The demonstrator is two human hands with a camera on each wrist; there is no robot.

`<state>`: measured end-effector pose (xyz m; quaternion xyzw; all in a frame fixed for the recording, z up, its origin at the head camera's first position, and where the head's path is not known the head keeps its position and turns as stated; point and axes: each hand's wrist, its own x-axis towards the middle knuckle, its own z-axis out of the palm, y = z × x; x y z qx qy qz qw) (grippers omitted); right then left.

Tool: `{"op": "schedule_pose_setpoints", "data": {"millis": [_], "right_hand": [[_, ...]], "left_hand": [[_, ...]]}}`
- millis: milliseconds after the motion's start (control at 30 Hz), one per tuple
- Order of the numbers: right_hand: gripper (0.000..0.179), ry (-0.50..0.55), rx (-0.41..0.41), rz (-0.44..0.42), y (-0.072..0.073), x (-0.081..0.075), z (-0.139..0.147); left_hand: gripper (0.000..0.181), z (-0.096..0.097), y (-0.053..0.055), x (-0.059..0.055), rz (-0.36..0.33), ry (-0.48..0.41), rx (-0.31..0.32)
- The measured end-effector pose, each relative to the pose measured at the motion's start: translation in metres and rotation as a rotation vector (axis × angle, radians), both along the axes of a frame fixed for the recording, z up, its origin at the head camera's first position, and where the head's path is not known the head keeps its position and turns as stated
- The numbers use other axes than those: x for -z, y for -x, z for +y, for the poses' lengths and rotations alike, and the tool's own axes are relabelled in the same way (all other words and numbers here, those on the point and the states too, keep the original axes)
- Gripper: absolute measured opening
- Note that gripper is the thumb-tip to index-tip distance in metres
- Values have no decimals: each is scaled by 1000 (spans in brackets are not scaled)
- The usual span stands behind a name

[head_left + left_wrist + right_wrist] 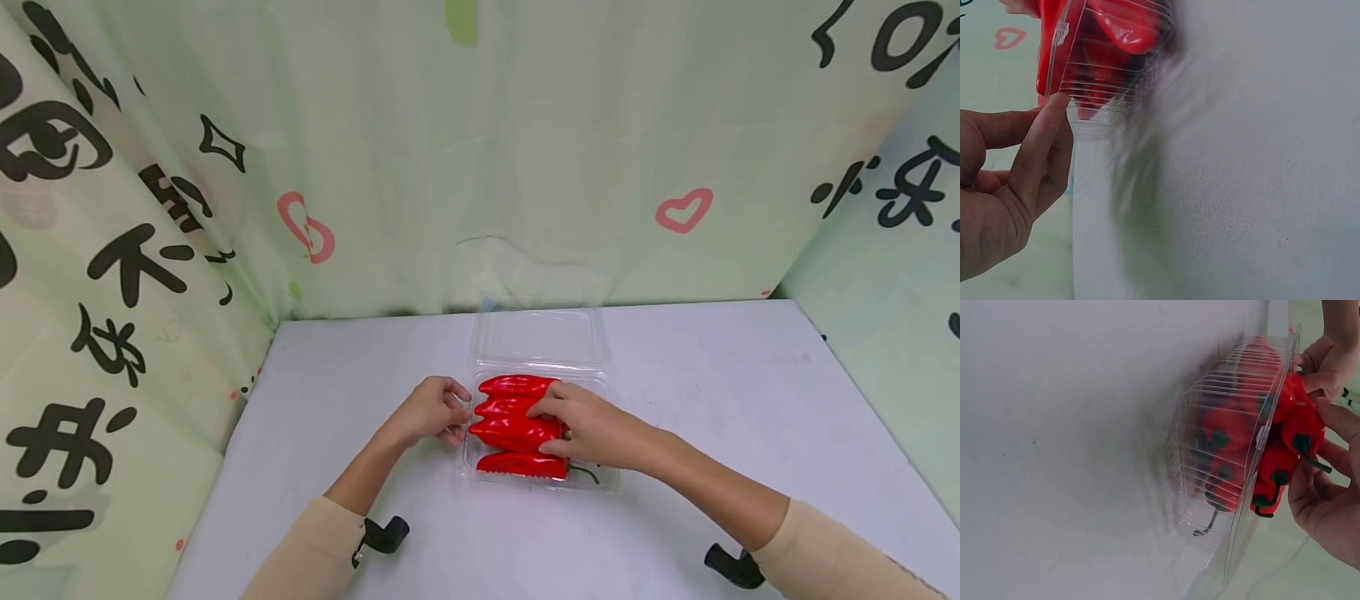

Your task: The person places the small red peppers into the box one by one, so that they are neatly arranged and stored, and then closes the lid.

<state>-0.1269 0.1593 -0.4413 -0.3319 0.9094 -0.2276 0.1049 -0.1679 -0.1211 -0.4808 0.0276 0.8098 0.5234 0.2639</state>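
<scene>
A clear plastic clamshell box (538,481) lies on the table, holding several glossy red peppers (522,464) with green stems. My right hand (592,421) reaches over the box from the right. Its thumb and fingers grip one red pepper (1304,427) near the stem end, on top of the others. On the left side, my left hand (433,410) is at the box rim. The left wrist view shows its thumb and finger pinching that rim (1055,62). More peppers are visible through the ribbed wall, partly blurred.
The box's transparent lid (540,337) is folded back toward the rear table edge. A white table (697,375) lies under everything. Pale printed curtains (487,167) hang behind and at both sides.
</scene>
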Motion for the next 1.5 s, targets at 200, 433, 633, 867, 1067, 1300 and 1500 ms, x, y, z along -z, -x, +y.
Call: {"op": "schedule_pose_setpoints", "data": {"millis": [200, 433, 633, 867, 1067, 1300, 1500], "right_hand": [[43, 15, -6, -7, 1, 1, 1], [44, 20, -7, -12, 2, 0, 4], [43, 50, 10, -2, 5, -6, 12], [40, 84, 54, 18, 11, -12, 26], [41, 87, 102, 48, 19, -15, 39], [43, 74, 151, 87, 36, -13, 50], [46, 50, 197, 117, 53, -8, 60]], "left_hand": [[29, 0, 0, 0, -4, -3, -4], [29, 0, -1, -3, -7, -3, -5], [29, 0, -1, -3, -8, -6, -6], [30, -1, 0, -2, -27, -9, -12], [29, -1, -1, -1, -20, -13, -8], [27, -2, -3, -2, -8, -11, -3], [27, -2, -3, -3, -4, -3, -3]]}}
